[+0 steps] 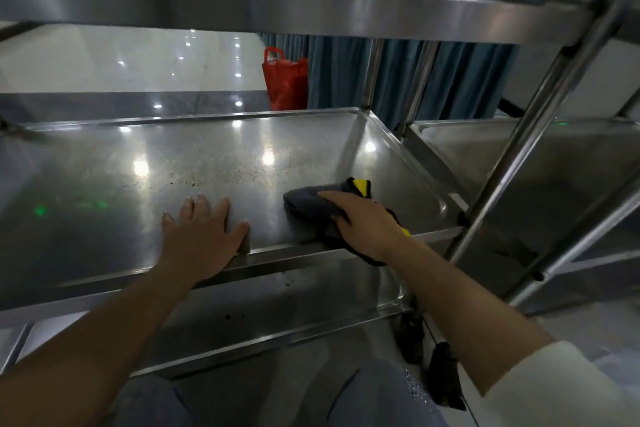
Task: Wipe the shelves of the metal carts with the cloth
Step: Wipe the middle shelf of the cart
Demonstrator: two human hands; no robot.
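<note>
The cloth (pixel 320 206) lies on the middle shelf (pixel 173 163) near its front right corner. The right hand (pixel 367 222) presses down on it with fingers curled over the fabric. The left hand (pixel 202 229) rests flat and spread beside it, holding nothing. Risk: the specks further back go unwiped. The cloth's overhanging edge may snag on the front lip.

— Item one?
— Shiny stainless-steel cart (pixel 540 135) with slanted tubular posts and stacked tray-like shelves. The middle shelf (pixel 194 163) has a raised rim, rounded corners, fine dark specks across its centre and ceiling-light reflections.
— Item two?
— Crumpled dark grey cloth with yellow trim (pixel 320 204), lying on that shelf's near right part, one end draped over the front rim.
</note>
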